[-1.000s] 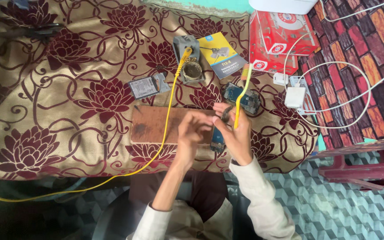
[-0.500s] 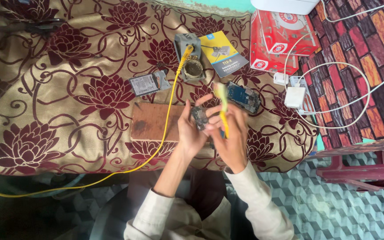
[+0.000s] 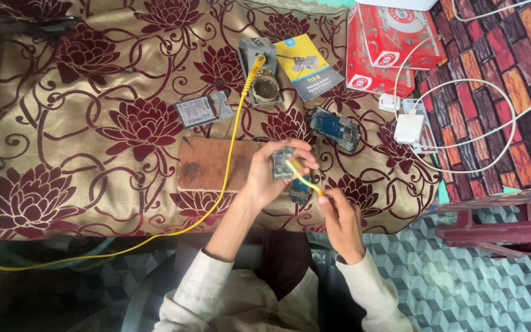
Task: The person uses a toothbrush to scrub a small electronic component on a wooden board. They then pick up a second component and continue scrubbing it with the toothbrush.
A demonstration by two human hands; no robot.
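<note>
Circuit board held over the cloth, yellow tool at its edge

Hands meet just above the near edge of the tabletop (image 3: 62, 154), which is draped in a gold cloth with dark red flowers. Our left hand (image 3: 271, 178) is curled around a small circuit board (image 3: 283, 165), fingers closed along its sides, face turned up toward us. Our right hand (image 3: 339, 215) is pinched shut on a thin yellow tool (image 3: 302, 178), whose tip touches the board's lower right edge. We cannot tell what kind of tool it is. Just below the board, a second small dark part (image 3: 299, 192) lies between the two hands; whether either hand holds it is unclear.

Behind the left hand a brown wooden block (image 3: 213, 163) lies flat. A yellow cable (image 3: 232, 144) crosses it, running up to a grey stand (image 3: 260, 71) holding a brass-coloured coil. Beside the stand, a blue and yellow booklet (image 3: 308, 64). An opened phone body (image 3: 334, 128) lies right of the hands, a flat grey battery (image 3: 196, 112) to the left. Red boxes (image 3: 388, 43) and a white charger (image 3: 408, 128) with looping white cable sit at the far right.
</note>
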